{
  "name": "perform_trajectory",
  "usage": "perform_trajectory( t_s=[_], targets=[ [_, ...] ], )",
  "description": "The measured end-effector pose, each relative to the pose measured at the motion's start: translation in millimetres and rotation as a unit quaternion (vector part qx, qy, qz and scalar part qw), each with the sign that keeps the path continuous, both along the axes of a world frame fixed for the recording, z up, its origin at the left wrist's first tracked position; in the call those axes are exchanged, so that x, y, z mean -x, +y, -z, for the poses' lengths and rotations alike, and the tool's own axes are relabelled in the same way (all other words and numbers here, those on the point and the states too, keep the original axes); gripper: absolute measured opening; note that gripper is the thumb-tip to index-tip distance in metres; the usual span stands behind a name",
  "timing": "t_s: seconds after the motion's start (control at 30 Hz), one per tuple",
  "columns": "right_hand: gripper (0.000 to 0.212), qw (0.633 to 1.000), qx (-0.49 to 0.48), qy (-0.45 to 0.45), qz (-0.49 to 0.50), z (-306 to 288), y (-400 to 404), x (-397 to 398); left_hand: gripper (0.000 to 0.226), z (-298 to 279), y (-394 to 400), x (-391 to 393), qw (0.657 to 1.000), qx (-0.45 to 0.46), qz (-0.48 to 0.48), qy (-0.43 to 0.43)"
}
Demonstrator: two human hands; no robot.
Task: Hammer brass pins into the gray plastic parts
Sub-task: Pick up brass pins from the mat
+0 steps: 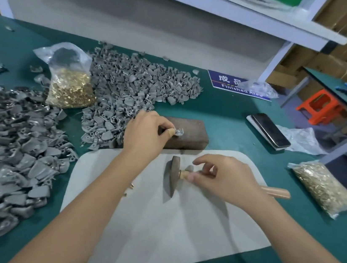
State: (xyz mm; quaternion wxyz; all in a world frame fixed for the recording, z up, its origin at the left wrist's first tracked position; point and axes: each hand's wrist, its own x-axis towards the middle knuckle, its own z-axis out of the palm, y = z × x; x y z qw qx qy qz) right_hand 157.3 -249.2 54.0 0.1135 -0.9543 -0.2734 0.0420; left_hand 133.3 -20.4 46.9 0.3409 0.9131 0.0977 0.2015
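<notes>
My left hand (146,132) pinches a small gray plastic part (178,132) against the top of a dark brown block (191,137). My right hand (220,176) curls over the wooden handle of a hammer just behind its dark metal head (173,175), which lies on a pale gray mat (159,232). The handle's end (277,192) sticks out past my wrist. A few loose brass pins (130,187) lie on the mat beside my left forearm.
Heaps of gray parts lie at the left (5,153) and behind the block (135,85). An open bag of brass pins (69,87) stands between them; another bag (323,186) lies at right. A phone (269,129) and a blue sign (234,83) sit on the green table.
</notes>
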Motion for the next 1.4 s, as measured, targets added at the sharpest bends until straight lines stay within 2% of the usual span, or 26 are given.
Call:
perform_trajectory(
  t_s=[0.07,0.1,0.2,0.27,0.43,0.67,0.87,0.97,1.07,1.17,1.27,1.4],
  targets=[
    [0.041,0.999,-0.03,-0.036,0.019,-6,17,-6,0.009,-2,4,15,1.0,0.02,-0.007,-0.017],
    [0.038,0.996,-0.075,-0.039,0.022,-8,29,-8,0.008,-3,7,25,0.999,0.031,-0.013,-0.031],
    [0.029,0.953,-0.298,0.046,-0.034,-14,75,-2,0.003,-7,22,59,0.994,0.056,-0.043,-0.082],
    [0.028,0.927,-0.355,0.072,-0.096,-14,108,7,0.003,-10,37,82,0.99,0.059,-0.069,-0.109],
    [0.017,0.913,-0.345,0.045,-0.215,0,192,32,0.01,-6,87,139,0.98,-0.004,-0.17,-0.103],
    [0.013,0.908,-0.299,0.063,-0.287,6,271,68,0.015,6,139,195,0.954,-0.072,-0.289,-0.041],
    [0.011,0.914,-0.27,0.068,-0.295,17,300,82,0.018,16,152,214,0.947,-0.067,-0.315,0.012],
    [0.013,0.911,-0.268,0.052,-0.31,17,300,81,0.023,18,146,216,0.947,-0.066,-0.315,-0.001],
    [0.015,0.91,-0.275,0.059,-0.305,11,278,65,0.025,15,135,207,0.951,-0.079,-0.294,-0.045],
    [0.012,0.923,-0.248,0.069,-0.286,6,232,40,0.025,14,114,184,0.972,-0.067,-0.212,-0.075],
    [0.01,0.939,-0.213,0.065,-0.261,5,179,19,0.023,16,79,158,0.991,-0.033,-0.126,-0.042],
    [0.013,0.961,-0.131,0.049,-0.24,10,123,13,0.028,30,48,137,0.998,0.001,-0.06,0.005]
  ],
)
